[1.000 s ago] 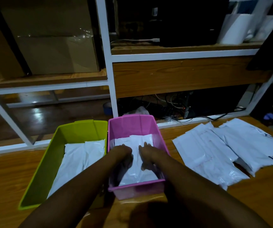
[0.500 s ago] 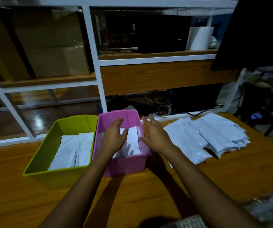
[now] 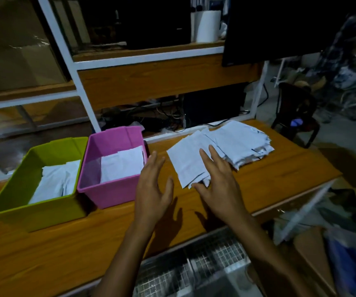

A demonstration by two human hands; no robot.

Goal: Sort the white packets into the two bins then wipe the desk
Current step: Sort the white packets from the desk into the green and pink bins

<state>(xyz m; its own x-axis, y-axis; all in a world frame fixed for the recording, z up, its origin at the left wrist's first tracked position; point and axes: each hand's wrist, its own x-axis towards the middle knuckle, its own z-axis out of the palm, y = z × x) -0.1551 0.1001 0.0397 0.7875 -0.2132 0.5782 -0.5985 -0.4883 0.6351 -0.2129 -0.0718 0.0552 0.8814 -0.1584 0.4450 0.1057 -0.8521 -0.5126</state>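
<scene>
A green bin (image 3: 7, 202) and a pink bin (image 3: 112, 192) stand side by side on the left of the wooden desk (image 3: 65, 249); white packets lie in both. A loose pile of white packets (image 3: 232, 144) is spread on the desk to the right of the bins. My right hand (image 3: 217, 183) lies flat with straight fingers on the near edge of that pile. My left hand (image 3: 153, 185) hovers with spread fingers over the desk between the pink bin and the pile, holding nothing.
A white-framed shelf unit with wooden boards rises behind the desk, with cables underneath. A dark monitor (image 3: 280, 28) hangs at the upper right and a white roll (image 3: 207, 25) stands on the shelf. A wire mesh rack (image 3: 194, 269) sits below the desk's front edge.
Both hands have come out of the pink bin and moved right, towards the pile. The right hand now touches the pile. The view has swung to the right.
</scene>
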